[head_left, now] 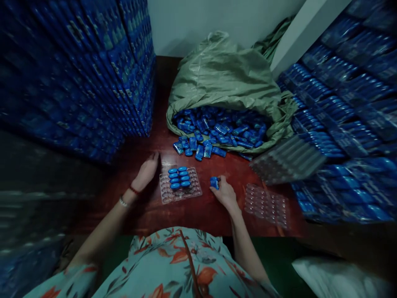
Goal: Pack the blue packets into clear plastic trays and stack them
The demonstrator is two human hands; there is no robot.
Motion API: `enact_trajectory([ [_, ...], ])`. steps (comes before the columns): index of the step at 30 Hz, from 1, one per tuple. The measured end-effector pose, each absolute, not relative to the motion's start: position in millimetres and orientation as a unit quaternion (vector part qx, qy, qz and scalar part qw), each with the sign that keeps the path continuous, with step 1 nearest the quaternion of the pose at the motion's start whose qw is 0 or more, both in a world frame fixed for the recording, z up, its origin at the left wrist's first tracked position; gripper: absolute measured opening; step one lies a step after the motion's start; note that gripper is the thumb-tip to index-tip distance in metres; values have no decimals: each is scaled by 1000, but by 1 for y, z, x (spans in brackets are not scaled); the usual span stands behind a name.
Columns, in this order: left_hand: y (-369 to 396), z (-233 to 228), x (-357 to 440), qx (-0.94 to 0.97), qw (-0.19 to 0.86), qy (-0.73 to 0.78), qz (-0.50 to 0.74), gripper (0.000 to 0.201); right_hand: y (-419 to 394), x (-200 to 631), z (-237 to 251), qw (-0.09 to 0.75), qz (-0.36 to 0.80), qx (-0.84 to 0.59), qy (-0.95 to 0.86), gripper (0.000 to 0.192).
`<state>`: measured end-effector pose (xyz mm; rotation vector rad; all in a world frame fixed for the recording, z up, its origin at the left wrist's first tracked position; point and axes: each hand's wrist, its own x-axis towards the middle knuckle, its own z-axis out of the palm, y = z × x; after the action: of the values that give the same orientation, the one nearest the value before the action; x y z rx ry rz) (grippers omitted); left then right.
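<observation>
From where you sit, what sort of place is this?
Probably a small packing workshop. A green sack spills blue pieces onto the table, a clear tray is partly filled, and filled trays are stacked on both sides. The right hand holds one piece.

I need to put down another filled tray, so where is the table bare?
Bare wood shows between the clear tray and the table's near edge, and left of the left hand beside the stacked blue boxes. It is crowded by the green sack, where loose blue pieces spill out.
</observation>
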<state>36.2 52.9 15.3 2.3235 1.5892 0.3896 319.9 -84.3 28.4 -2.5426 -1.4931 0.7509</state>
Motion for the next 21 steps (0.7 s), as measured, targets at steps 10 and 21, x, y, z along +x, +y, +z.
enact_trajectory([
  [10, -90, 39, -14, 696, 283, 584, 308, 31, -111, 282, 16, 431, 392, -602, -545, 25],
  [21, -75, 12, 50, 872, 140, 406, 237, 23, -108, 249, 34, 99, 131, -582, -796, 42],
])
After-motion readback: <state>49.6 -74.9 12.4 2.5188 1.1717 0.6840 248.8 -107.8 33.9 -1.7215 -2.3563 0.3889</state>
